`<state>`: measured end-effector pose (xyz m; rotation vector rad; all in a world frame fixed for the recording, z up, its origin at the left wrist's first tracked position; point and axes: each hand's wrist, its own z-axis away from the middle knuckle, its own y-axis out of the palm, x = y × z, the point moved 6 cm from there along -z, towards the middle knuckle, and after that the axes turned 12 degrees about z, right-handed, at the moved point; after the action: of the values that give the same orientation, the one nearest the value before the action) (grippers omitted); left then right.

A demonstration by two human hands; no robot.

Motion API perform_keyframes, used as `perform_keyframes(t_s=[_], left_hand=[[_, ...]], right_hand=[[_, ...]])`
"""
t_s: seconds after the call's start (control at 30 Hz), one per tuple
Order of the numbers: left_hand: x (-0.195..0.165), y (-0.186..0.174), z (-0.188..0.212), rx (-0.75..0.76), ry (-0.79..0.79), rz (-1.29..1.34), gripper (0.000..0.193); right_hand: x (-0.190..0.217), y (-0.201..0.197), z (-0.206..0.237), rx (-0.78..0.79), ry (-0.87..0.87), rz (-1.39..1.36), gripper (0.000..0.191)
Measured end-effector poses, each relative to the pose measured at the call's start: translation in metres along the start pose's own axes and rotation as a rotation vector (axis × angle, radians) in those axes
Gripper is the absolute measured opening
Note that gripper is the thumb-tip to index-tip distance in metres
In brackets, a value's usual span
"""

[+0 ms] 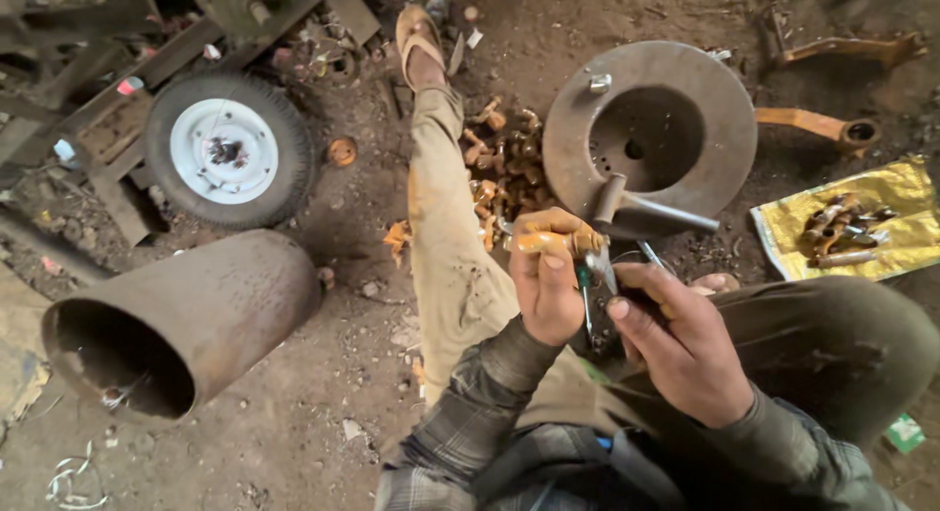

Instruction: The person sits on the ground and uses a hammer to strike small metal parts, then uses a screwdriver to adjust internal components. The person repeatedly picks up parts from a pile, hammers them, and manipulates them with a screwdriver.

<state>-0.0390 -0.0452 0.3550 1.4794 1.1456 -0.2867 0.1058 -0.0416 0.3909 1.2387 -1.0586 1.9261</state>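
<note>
Dirt workshop floor; left hand (544, 294) pinches an orange-painted metal bolt (554, 241), right hand (676, 347) grips a small dark tool (590, 294); best kept steady.

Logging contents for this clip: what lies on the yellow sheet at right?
On the yellow sheet lies a small pile of orange and dark metal parts, bolt-like. What sits beneath the pile is covered, and the sheet's right edge runs out of frame.
</note>
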Motion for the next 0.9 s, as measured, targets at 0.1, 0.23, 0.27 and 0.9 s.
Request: perform_keyframes(t_s=[0.1,0.23,0.27,0.9], left_hand=[[-0.012,-0.001,0.009,0.006,0.052,-0.026,0.05],[-0.02,0.003,0.015,0.003,0.07,-0.006,0.054],[-0.019,0.003,0.017,-0.008,0.037,0.026,0.057],[0.14,-0.161,0.06,-0.697,-0.457,0.171,0.052]], right_hand=[[0.009,0.013,0.014,0.024,0.027,-0.116,0.026],[0.018,0.022,0.025,-0.028,0.003,-0.068,0.025],[0.02,0.024,0.026,-0.054,-0.018,-0.002,0.026],[-0.139,0.11,-0.009,-0.248,-0.008,0.776,0.034]])
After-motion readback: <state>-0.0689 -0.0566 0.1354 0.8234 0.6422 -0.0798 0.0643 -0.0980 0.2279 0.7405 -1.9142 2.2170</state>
